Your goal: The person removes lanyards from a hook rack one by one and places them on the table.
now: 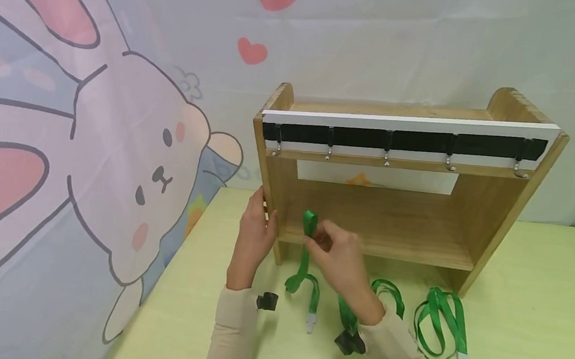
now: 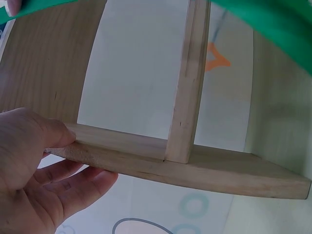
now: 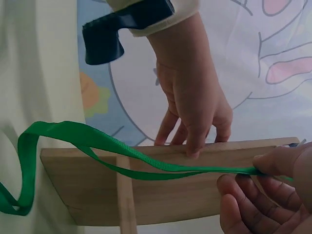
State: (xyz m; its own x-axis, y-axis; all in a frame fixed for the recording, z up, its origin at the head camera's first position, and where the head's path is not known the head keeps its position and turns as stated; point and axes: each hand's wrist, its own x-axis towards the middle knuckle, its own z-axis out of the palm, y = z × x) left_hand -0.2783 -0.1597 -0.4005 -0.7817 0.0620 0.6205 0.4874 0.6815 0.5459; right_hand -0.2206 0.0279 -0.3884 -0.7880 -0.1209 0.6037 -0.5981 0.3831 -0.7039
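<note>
Right hand [image 1: 335, 247] pinches a flat green lanyard [image 1: 306, 251], running downward from its fingers; left hand [image 1: 257, 228] grips the wooden rack [image 1: 491, 222].

Your pale green table [image 1: 529, 318] carries the wooden rack [image 1: 393, 213], with three green lanyards [image 1: 442, 324] lying in front of its base.

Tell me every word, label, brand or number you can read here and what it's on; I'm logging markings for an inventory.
None: no readable text in any view.
The wooden rack, its black hook strip and the green lanyards show no lettering.
The backdrop carries only pictures: a rabbit and hearts.
The lanyard pinched by the right hand is plain.
</note>
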